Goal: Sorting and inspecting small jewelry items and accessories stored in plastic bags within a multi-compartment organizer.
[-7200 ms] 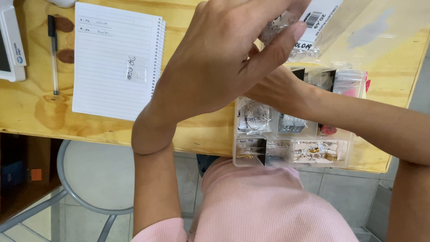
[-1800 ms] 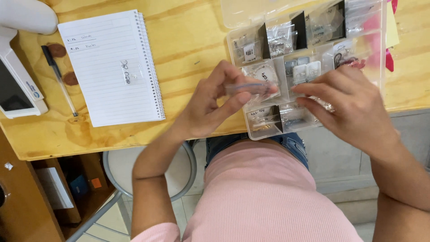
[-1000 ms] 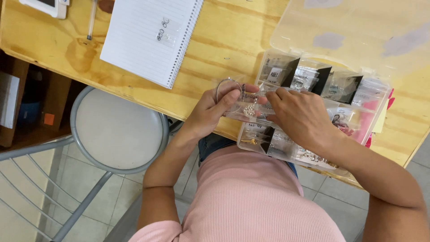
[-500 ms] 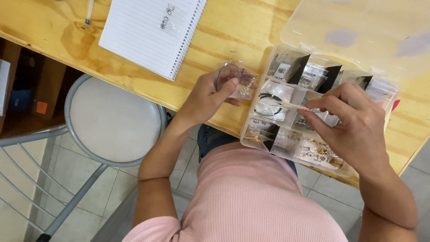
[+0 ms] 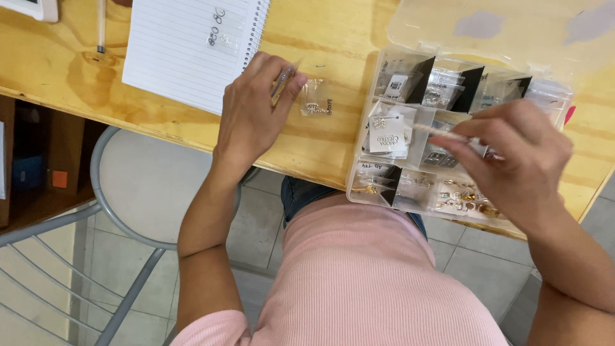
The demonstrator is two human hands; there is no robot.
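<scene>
We wear a pale pink ribbed short-sleeved top and dark blue jeans, our forearms bare from the sleeve hems down, with no ring, watch or bracelet visible on our left hand [image 5: 253,109] or right hand [image 5: 516,160].

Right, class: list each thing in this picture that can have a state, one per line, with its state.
Organiser box: lid open, compartments filled with small bags.
Spiral notebook: open, lying flat.
Small clear bag: lying on the table, apart from the box.
Left hand: pinching another small bag.
Right hand: holding a bag over the box.
</scene>
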